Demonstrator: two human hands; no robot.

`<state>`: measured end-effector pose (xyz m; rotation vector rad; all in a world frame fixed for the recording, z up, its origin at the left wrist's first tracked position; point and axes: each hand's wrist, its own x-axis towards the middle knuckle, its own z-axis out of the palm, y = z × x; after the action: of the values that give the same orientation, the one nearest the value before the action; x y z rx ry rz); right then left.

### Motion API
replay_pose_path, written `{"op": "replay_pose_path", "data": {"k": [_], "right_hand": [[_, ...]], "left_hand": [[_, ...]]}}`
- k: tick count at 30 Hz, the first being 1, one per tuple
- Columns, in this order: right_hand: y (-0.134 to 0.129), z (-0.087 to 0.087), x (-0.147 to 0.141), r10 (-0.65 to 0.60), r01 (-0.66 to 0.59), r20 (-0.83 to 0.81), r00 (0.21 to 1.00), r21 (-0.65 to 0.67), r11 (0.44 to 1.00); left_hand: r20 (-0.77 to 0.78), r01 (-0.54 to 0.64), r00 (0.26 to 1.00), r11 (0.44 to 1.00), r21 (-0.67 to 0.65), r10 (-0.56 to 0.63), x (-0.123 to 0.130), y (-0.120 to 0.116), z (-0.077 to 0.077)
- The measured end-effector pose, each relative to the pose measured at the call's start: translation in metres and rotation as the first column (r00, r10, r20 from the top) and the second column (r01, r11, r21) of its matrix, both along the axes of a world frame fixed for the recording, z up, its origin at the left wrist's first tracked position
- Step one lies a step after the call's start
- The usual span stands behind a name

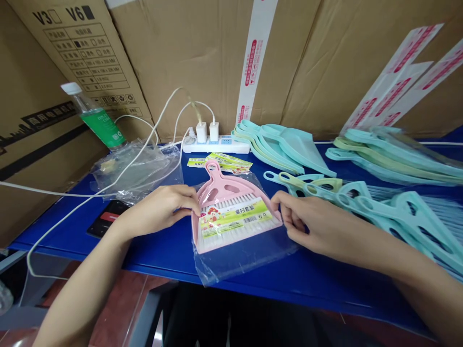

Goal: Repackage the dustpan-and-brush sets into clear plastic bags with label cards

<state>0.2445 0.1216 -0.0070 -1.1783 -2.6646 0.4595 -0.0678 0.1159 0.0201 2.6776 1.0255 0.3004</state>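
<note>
A pink plastic dustpan (pixel 224 190) with a white-bristled brush lies inside a clear plastic bag (pixel 246 260) on the blue table (pixel 173 250). A yellow-green label card (pixel 235 221) covers the brush. My left hand (pixel 159 209) grips the bag at the dustpan's upper left edge. On the other side, my right hand (pixel 304 221) pinches the bag at the dustpan's right corner. The bag's loose end spreads toward the table's front edge.
Stacked mint and pale-green dustpans (pixel 285 147) and brushes (pixel 394 212) fill the right side. Behind the pink dustpan are loose labels (pixel 220 162), a power strip (pixel 215 144) with chargers, a water bottle (pixel 96 118), crumpled plastic (pixel 133 168), white cables and cardboard boxes.
</note>
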Motion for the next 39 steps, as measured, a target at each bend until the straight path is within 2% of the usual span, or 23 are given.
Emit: {"op": "replay_pose_path", "data": {"k": [5, 13, 18, 23, 25, 28, 31, 33, 35, 39], "right_hand": [[-0.002, 0.002, 0.001, 0.053, -0.054, -0.027, 0.998, -0.055, 0.997], [-0.002, 0.001, 0.006, 0.074, -0.083, -0.055, 0.996, -0.192, 0.978], [-0.001, 0.006, 0.012, 0.121, -0.128, -0.048, 0.991, -0.178, 0.976], [0.0, 0.008, 0.008, 0.131, -0.135, -0.032, 0.991, -0.186, 0.973], [0.001, 0.007, 0.005, 0.127, -0.129, -0.02, 0.992, -0.19, 0.973], [0.003, 0.006, 0.003, 0.146, -0.145, -0.009, 0.989, -0.166, 0.975], [0.002, 0.006, 0.003, 0.164, -0.163, -0.001, 0.986, -0.146, 0.976], [0.001, 0.007, 0.003, 0.161, -0.158, 0.01, 0.987, -0.129, 0.979], [0.0, 0.007, 0.002, 0.157, -0.154, 0.021, 0.987, -0.102, 0.983], [0.001, 0.006, 0.0, 0.199, -0.199, -0.017, 0.98, -0.025, 0.98]], "left_hand": [[-0.072, -0.093, 0.992, 0.987, 0.133, 0.103, 0.001, 0.005, -0.004], [-0.039, -0.104, 0.993, 0.986, 0.127, 0.109, 0.004, 0.005, -0.007], [-0.014, -0.119, 0.992, 0.975, 0.185, 0.124, 0.007, 0.007, -0.016], [-0.056, -0.113, 0.99, 0.954, 0.277, 0.133, 0.011, 0.007, -0.02], [-0.026, -0.08, 0.996, 0.968, 0.238, 0.088, 0.011, 0.004, -0.018], [0.03, 0.048, 0.998, 0.998, 0.044, -0.049, 0.008, -0.001, -0.008], [0.043, 0.158, 0.987, 0.973, -0.167, -0.153, 0.001, -0.005, 0.003], [0.033, 0.193, 0.981, 0.946, -0.26, -0.19, -0.004, -0.007, 0.007], [0.025, 0.21, 0.977, 0.927, -0.312, -0.213, -0.007, -0.008, 0.008], [0.019, 0.21, 0.977, 0.93, -0.3, -0.214, -0.005, -0.009, 0.005]]}}
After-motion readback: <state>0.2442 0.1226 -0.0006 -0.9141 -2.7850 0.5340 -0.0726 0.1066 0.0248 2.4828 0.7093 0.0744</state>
